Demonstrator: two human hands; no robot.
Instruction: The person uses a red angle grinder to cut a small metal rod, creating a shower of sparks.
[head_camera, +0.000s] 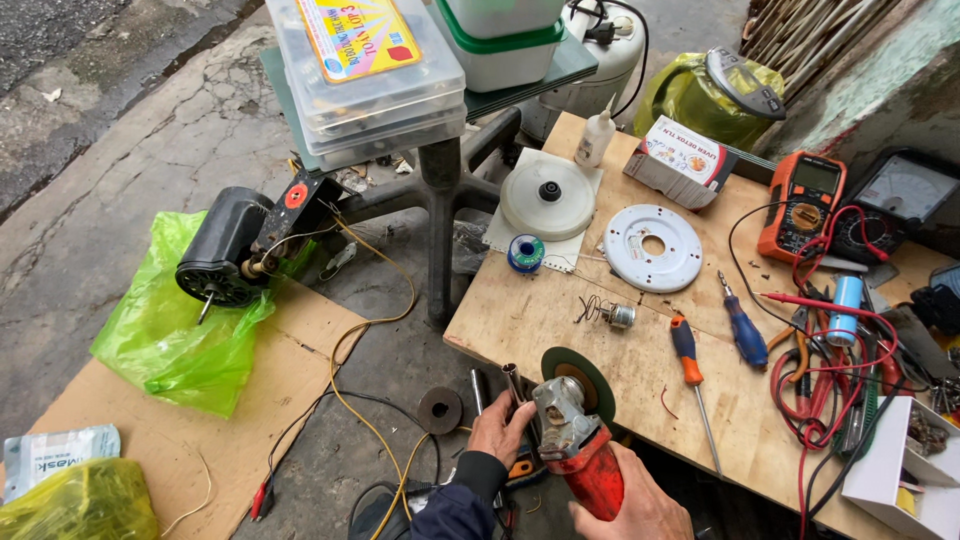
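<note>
A red angle grinder with a grey metal head and a dark green disc sits at the near edge of the wooden board. My right hand grips its red body from below. My left hand holds the grinder's head from the left, with a short metal tube sticking up by the fingers.
On the board lie two screwdrivers, a white round plate, a cream disc, a solder spool, a small motor, an orange multimeter and red leads. On the ground: black motor, green bag, yellow wire.
</note>
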